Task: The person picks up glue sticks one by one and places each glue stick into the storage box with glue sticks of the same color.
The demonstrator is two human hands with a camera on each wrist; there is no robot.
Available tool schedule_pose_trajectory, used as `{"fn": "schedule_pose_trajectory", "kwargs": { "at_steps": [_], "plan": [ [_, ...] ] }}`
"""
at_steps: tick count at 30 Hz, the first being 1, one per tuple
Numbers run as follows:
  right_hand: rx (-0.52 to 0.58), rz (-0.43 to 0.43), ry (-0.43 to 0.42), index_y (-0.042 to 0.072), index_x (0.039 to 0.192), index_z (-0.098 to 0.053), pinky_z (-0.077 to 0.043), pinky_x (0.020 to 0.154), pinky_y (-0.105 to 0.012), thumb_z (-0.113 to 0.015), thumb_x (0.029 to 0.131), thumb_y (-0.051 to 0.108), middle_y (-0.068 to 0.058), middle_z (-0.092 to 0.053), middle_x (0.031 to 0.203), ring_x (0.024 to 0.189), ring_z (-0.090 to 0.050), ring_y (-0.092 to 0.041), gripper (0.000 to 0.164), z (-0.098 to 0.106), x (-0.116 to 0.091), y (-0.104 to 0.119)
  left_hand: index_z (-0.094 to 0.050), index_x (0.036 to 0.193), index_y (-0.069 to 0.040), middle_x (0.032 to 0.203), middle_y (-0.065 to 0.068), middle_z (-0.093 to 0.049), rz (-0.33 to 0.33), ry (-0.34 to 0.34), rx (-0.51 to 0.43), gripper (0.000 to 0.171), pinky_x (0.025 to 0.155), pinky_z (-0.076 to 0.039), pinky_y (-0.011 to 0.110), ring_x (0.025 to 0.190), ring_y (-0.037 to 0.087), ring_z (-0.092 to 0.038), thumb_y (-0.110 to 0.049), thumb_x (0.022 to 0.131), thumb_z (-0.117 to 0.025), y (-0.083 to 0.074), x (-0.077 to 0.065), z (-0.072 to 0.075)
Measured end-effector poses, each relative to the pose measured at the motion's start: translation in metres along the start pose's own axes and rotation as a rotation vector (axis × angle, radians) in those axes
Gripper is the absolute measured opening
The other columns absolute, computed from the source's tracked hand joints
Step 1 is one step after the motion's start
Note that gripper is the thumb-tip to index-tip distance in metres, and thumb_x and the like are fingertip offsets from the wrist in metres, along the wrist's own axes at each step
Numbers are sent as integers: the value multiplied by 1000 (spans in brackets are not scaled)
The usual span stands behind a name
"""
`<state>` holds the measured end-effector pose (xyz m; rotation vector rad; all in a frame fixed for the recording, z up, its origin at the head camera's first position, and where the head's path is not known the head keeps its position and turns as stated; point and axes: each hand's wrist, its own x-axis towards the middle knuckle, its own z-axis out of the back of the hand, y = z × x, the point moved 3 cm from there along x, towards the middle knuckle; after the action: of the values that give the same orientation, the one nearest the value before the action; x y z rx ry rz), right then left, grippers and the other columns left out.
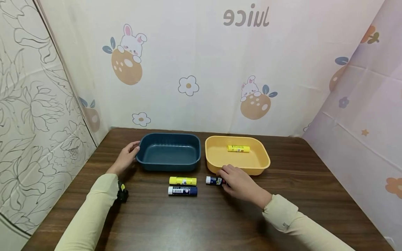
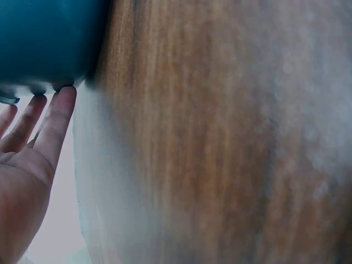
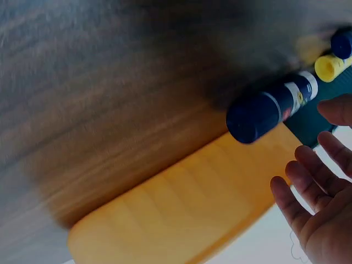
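My left hand (image 1: 126,158) is at the left end of a dark blue basin (image 1: 168,167); in the left wrist view its outstretched fingers (image 2: 55,126) touch the basin's wall. The right hand (image 1: 237,182) reaches over a navy glue stick (image 1: 213,180) with a white end, lying before the yellow basin (image 1: 237,167). In the right wrist view thumb and fingers (image 3: 311,179) are spread, apart from that glue stick. Left of it lie a yellow glue stick (image 1: 183,181) and, nearer me, another navy glue stick (image 1: 183,190). One more yellow glue stick (image 1: 238,149) lies inside the yellow basin.
Both basins stand side by side near the back of the brown wooden table (image 1: 150,223). A patterned curtain (image 1: 201,55) hangs right behind it, and another stands along the right side. A black band (image 1: 122,191) with a small device sits on the left wrist.
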<state>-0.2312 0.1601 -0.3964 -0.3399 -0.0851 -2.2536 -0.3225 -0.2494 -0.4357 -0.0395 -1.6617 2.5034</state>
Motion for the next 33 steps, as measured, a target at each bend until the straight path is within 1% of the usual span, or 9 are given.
{"fn": "schedule_pose_trajectory", "kwargs": {
  "at_steps": [5, 11, 20, 27, 33],
  "plan": [
    [-9, -36, 25, 11, 106, -54, -43, 72, -31, -69, 72, 19, 2, -48, 95, 86, -44, -13, 38, -12, -5, 1, -27, 137, -7, 132, 21, -34, 10, 0, -6, 50, 83, -43, 47, 115, 35, -38, -34, 95, -34, 1, 0, 0],
    [-47, -49, 18, 8, 109, -52, -43, 71, -33, -69, 73, 23, -1, -49, 95, 86, -45, -16, 42, -23, -9, -1, -27, 137, -7, 132, 21, -34, 8, 0, -4, 49, 83, -43, 47, 115, 35, -38, -33, 96, -33, 1, 0, 1],
    [-60, -67, 21, 6, 104, -54, -43, 69, -32, -70, 74, 19, -2, -48, 91, 83, -44, -16, 37, -29, -10, -5, -27, 137, -7, 133, 21, -33, 14, -6, 2, 50, 84, -42, 48, 116, 35, -38, -35, 95, -33, 1, 1, 0],
    [-74, -48, 1, 7, 99, -54, -43, 69, -31, -68, 75, 15, -2, -49, 89, 82, -45, -17, 29, -31, -9, -6, -27, 137, -7, 133, 21, -34, 14, -7, -2, 50, 84, -42, 47, 115, 35, -38, -35, 95, -33, 2, 2, 0],
    [-69, -38, 2, 7, 98, -54, -43, 70, -32, -67, 76, 15, -2, -49, 89, 82, -45, -17, 28, -31, -9, -6, -27, 137, -8, 131, 21, -35, 16, -7, -1, 51, 83, -43, 47, 114, 34, -39, -36, 95, -34, 3, 2, 0]
  ]
}}
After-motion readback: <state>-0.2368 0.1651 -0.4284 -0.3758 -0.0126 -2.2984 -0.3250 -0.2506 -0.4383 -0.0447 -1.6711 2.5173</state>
